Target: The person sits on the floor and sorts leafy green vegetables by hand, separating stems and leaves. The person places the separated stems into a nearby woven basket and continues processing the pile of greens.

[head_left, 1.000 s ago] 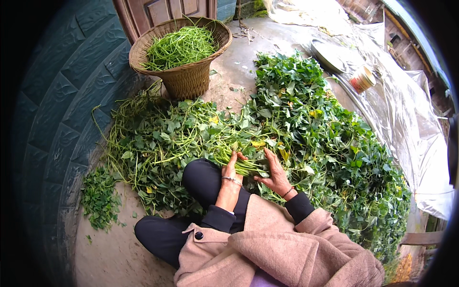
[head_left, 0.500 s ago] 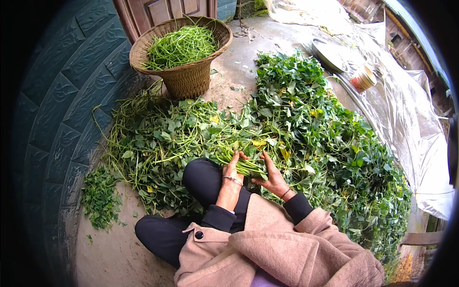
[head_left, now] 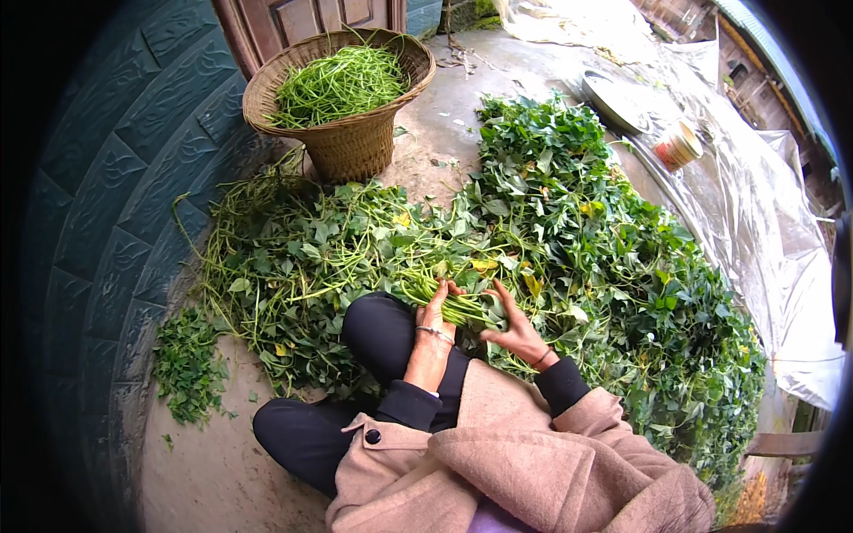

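My left hand (head_left: 434, 330) is closed round a bunch of green stems (head_left: 464, 311) just above my knee. To its right, my right hand (head_left: 518, 338) has its thumb and fingers spread beside the cut-looking ends of the bunch, apparently with nothing in it. Under and around both hands lies a broad heap of leafy green vines (head_left: 329, 244), with some yellow leaves among the green. A denser pile of dark green leaves (head_left: 622, 249) spreads on the right.
Beyond the heap stands a flared wicker basket (head_left: 351, 147) full of green stems (head_left: 342, 84). A small leaf pile (head_left: 188, 364) lies left, near the blue tiled wall (head_left: 115, 222). Plastic sheeting (head_left: 764, 240), a shallow pan (head_left: 613, 102) and a tub (head_left: 678, 147) are at right.
My right hand has shifted slightly right, away from the stems, and its fingers have spread. The left hand keeps its hold on the bunch.
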Demonstrator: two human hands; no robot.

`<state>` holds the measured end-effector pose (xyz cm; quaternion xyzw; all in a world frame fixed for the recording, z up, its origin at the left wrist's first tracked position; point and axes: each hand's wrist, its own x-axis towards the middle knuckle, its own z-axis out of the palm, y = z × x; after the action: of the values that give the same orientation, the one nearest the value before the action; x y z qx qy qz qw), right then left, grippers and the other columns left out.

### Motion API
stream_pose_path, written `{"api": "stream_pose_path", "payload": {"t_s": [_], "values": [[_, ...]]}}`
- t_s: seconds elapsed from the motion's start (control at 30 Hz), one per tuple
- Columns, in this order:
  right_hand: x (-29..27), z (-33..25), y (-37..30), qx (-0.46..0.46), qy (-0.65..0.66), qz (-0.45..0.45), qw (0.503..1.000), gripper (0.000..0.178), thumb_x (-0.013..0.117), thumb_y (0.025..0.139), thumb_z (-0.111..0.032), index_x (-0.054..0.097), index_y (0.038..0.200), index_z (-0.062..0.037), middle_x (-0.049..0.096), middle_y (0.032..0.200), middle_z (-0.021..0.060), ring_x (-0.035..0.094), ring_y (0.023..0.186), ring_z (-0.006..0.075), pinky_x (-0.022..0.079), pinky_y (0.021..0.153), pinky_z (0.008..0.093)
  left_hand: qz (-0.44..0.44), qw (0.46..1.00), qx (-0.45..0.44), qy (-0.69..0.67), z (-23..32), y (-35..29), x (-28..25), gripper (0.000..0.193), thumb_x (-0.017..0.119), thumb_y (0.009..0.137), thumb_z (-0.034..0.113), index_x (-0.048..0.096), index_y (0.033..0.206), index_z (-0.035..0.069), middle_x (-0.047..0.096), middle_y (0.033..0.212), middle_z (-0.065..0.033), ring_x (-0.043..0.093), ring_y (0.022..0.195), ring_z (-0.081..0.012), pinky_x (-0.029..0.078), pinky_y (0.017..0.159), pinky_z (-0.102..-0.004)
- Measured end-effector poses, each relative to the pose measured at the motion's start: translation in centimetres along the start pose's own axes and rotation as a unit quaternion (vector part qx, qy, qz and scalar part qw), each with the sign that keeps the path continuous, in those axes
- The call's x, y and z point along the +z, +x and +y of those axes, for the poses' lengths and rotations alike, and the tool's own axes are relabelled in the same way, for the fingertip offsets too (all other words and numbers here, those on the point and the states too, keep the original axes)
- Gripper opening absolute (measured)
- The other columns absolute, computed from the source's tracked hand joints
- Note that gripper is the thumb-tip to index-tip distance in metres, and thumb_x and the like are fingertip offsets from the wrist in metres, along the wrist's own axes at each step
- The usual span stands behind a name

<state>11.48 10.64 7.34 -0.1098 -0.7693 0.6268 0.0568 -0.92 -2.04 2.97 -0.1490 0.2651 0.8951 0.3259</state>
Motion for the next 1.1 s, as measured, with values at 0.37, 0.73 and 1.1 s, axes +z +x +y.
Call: {"api": "stream_pose_path", "payload": {"t_s": [0.37, 0.73, 1.1], "values": [[1.0, 8.2, -1.3, 0.130, 0.339, 0.057, 0.930, 0.038, 0.050, 0.095, -0.038, 0.055, 0.124, -0.0153, 0.060, 0.123, 0.0046, 0.055, 0.113, 0.0243, 0.044, 0.092, 0.0562, -0.029, 0.999, -0.007, -0.026, -0.7, 0.5, 1.1, 0.014, 0.067, 0.089, 0.019, 0.061, 0.089, 0.007, 0.061, 0.082, -0.0022, 0.060, 0.084, -0.0181, 0.047, 0.096, -0.0392], [4.0, 4.5, 0.8, 0.191, 0.413, 0.242, 0.857, 0.019, 0.053, 0.094, -0.020, 0.061, 0.105, -0.0068, 0.065, 0.096, 0.0005, 0.060, 0.083, 0.0135, 0.048, 0.073, 0.0297, -0.028, 0.999, 0.040, -0.002, 0.0, -0.2, 1.6, 0.018, 0.072, 0.084, 0.011, 0.060, 0.097, 0.008, 0.064, 0.084, -0.0043, 0.062, 0.079, -0.0179, 0.052, 0.086, -0.0370], [4.4, 5.0, 0.1, 0.390, 0.445, 0.185, 0.784, 0.031, 0.046, 0.096, -0.036, 0.060, 0.112, -0.0127, 0.064, 0.099, 0.0032, 0.062, 0.087, 0.0196, 0.051, 0.075, 0.0397, -0.041, 0.998, 0.014, -0.049, 0.6, 1.0, -0.1, 0.013, 0.067, 0.089, 0.018, 0.061, 0.090, 0.007, 0.064, 0.085, -0.0051, 0.062, 0.083, -0.0210, 0.047, 0.094, -0.0362]]}}
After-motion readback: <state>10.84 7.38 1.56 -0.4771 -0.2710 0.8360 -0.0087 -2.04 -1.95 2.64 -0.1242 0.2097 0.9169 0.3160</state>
